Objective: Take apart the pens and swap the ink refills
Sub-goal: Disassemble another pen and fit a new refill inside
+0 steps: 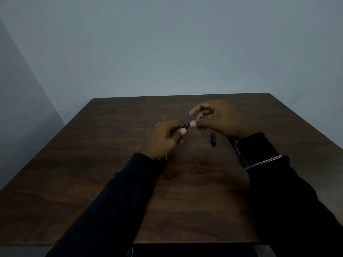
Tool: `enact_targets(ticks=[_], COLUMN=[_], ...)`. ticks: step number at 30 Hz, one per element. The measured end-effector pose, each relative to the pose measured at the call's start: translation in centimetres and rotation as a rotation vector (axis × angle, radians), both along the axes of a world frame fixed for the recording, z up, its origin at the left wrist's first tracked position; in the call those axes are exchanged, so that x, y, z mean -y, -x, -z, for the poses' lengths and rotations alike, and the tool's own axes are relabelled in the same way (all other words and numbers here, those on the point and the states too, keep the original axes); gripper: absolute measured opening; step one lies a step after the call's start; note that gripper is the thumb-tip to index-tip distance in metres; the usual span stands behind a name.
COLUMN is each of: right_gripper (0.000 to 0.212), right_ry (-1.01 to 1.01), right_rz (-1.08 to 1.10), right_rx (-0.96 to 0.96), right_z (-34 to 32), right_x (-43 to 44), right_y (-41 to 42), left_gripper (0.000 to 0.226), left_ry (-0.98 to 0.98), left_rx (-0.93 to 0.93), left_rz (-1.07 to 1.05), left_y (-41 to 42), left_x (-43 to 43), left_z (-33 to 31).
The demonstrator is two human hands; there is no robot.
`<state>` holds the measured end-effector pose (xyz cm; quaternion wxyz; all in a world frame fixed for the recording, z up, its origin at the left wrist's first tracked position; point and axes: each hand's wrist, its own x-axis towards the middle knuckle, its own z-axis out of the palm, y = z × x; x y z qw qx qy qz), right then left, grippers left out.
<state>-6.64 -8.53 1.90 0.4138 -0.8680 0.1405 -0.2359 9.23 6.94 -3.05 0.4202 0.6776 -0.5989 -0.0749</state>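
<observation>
Both hands held one blue pen (193, 121) above the worktop (111, 164). The left hand (163, 140) and right hand (219, 119) had fingers pinched on it. A cap (213, 138) lay nearby.

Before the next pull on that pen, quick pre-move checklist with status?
1. Left hand gripping the pen barrel: ok.
2. Right hand fingertips pinching the pen's blue front end: ok.
3. Pen held above the table, free to separate: ok.
4. Black cap lying on the table, apart from both hands: ok.
5. Second pen lying on the table, partly hidden by the right sleeve: ok.
6. Whether the front section is already loose or the refill exposed: cannot tell, too dark and small.
</observation>
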Motion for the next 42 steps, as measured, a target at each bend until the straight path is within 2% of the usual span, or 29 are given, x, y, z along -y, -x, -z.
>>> enact_targets(ticks=[3, 4, 8, 12, 14, 16, 17, 21, 22, 24, 26, 28, 31, 34, 38, 42], right_gripper=[0.006, 0.01, 0.052, 0.07, 0.062, 0.03, 0.02, 0.007, 0.009, 0.033, 0.046, 0.046, 0.025, 0.025, 0.005, 0.037], right_ry=[0.032, 0.074, 0.25, 0.203, 0.185, 0.119, 0.067, 0.092, 0.135, 0.247, 0.271, 0.264, 0.14, 0.022, 0.082, 0.294], right_rz=[-0.02, -0.011, 0.072, 0.126, 0.101, 0.043, 0.009, -0.016, 0.0, 0.031, 0.039, 0.048, 0.056, -0.004, 0.017, 0.073], right_rx=[-0.023, -0.035, -0.096, -0.111, -0.086, -0.056, -0.049, -0.059, -0.079, -0.099, -0.088, -0.084, -0.086, -0.046, -0.065, -0.121], right_z=[0.3, 0.3, 0.5, 0.3, 0.1, -0.2, -0.4, -0.1, -0.1, 0.2, 0.3, 0.2, 0.0, 0.0, 0.0, 0.1], right_x=[0.2, 0.1, -0.5, -0.7, -0.5, -0.2, 0.0, 0.3, 0.1, -0.2, -0.4, -0.4, -0.3, -0.1, -0.3, -1.0], right_y=[-0.1, -0.1, -0.2, -0.2, 0.1, 0.4, 0.4, 0.2, 0.2, 0.1, 0.1, 0.1, -0.1, 0.0, -0.1, -0.1], left_gripper=[0.018, 0.018, 0.017, 0.018, 0.018, 0.018, 0.017, 0.017, 0.017, 0.017, 0.018, 0.019, 0.019, 0.02, 0.02, 0.02], left_ry=[-0.011, -0.016, -0.007, -0.008, -0.001, 0.008, 0.004, 0.003, 0.007, 0.006, 0.011, 0.025, 0.042, 0.04, 0.048, 0.044], left_rx=[0.028, 0.029, 0.006, 0.013, 0.0, -0.014, -0.018, -0.01, -0.005, 0.007, 0.014, 0.012, 0.014, 0.008, 0.017, 0.046], left_rz=[-0.002, 0.0, 0.014, 0.038, 0.03, 0.017, 0.011, 0.006, 0.007, 0.005, 0.004, 0.002, -0.005, -0.019, -0.013, 0.001], left_y=[0.0, 0.1, 0.3, 0.4, 0.4, 0.3, 0.3, 0.2, 0.2, 0.2, 0.1, 0.1, 0.1, 0.1, 0.1, 0.1], left_x=[0.1, 0.0, 0.0, 0.0, 0.0, 0.0, 0.0, 0.1, 0.1, 0.1, 0.1, 0.1, 0.2, 0.2, 0.2, 0.1], left_z=[0.1, 0.1, 0.1, -0.1, -0.1, 0.0, 0.0, 0.0, 0.1, 0.2, 0.3, 0.3, 0.2, 0.2, 0.2, 0.3])
